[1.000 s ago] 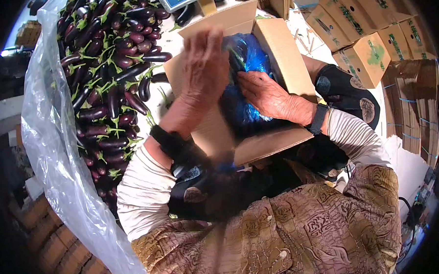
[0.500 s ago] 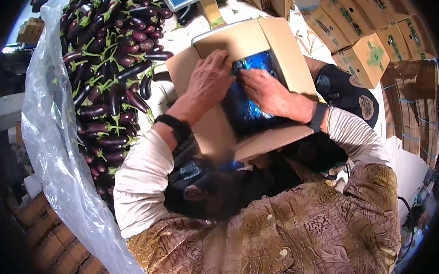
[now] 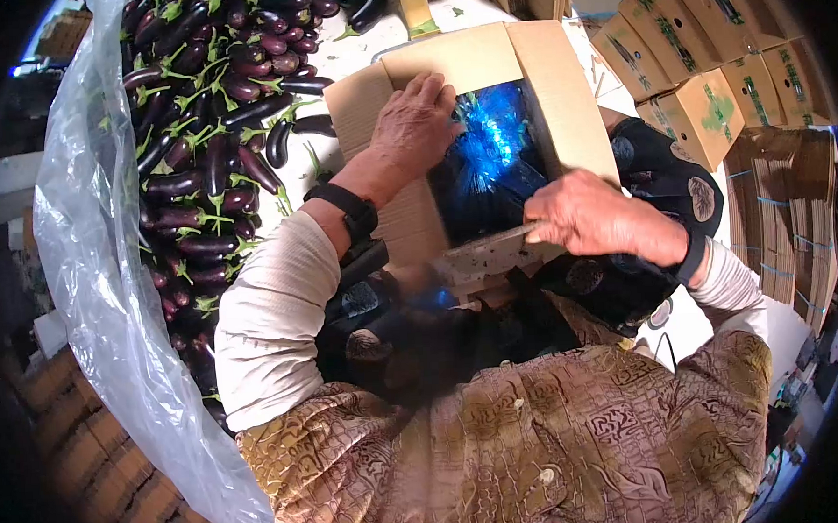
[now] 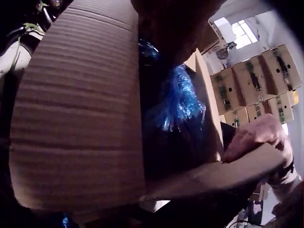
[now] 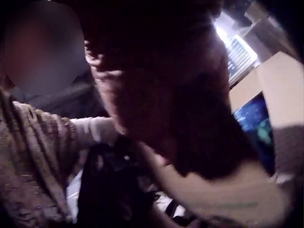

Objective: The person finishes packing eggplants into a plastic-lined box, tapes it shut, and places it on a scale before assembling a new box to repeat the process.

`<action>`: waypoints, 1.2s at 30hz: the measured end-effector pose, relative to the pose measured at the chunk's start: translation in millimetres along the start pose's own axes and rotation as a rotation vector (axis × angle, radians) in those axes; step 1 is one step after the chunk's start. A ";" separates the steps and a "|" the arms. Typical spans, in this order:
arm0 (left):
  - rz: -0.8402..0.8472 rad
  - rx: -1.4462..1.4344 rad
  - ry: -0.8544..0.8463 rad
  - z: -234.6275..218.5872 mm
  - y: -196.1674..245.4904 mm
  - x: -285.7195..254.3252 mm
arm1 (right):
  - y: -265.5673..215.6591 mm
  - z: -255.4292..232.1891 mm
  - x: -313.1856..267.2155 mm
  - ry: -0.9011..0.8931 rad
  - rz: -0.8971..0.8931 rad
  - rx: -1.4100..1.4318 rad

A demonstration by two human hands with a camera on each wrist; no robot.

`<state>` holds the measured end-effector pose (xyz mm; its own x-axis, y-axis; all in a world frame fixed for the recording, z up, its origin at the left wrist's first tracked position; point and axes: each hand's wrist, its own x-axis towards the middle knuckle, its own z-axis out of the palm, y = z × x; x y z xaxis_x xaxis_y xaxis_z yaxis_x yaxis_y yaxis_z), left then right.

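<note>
An open cardboard box (image 3: 566, 96) holds a shiny blue plastic bag (image 3: 494, 132) gathered into folds; dark shapes lie around and under it. My left hand (image 3: 415, 126) rests at the box's left side, its fingers over the far left corner beside the bag. With fingers and thumb, my right hand (image 3: 604, 218) grips the right end of the near flap (image 3: 484, 256), which stands tilted up. That grip also shows in the left wrist view, where the right hand (image 4: 261, 137) is behind the flap. The left flap (image 4: 80, 109) spreads outward.
Many eggplants (image 3: 214, 168) are heaped on the left beside a clear plastic sheet (image 3: 112, 303). A scale's post (image 3: 416, 7) stands behind the box. Printed cartons (image 3: 698, 109) are stacked at the right, above bundled flat cardboard (image 3: 777, 213).
My right hand has left the blue bag, moved right and toward me, and taken hold of the near flap. My left hand came down to the box's left edge; the far flap now leans back.
</note>
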<state>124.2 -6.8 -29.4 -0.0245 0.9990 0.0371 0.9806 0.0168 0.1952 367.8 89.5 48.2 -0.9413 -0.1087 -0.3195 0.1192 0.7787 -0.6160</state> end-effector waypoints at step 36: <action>-0.266 -0.162 0.166 -8.6 -20.1 -28.8 | 61.7 64.6 47.4 0.813 0.361 0.219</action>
<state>103.6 -36.3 -25.9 -0.3190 0.9401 0.1204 0.8925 0.2552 0.3720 350.9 92.5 -51.5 -0.7576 0.6517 0.0350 0.4284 0.5370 -0.7267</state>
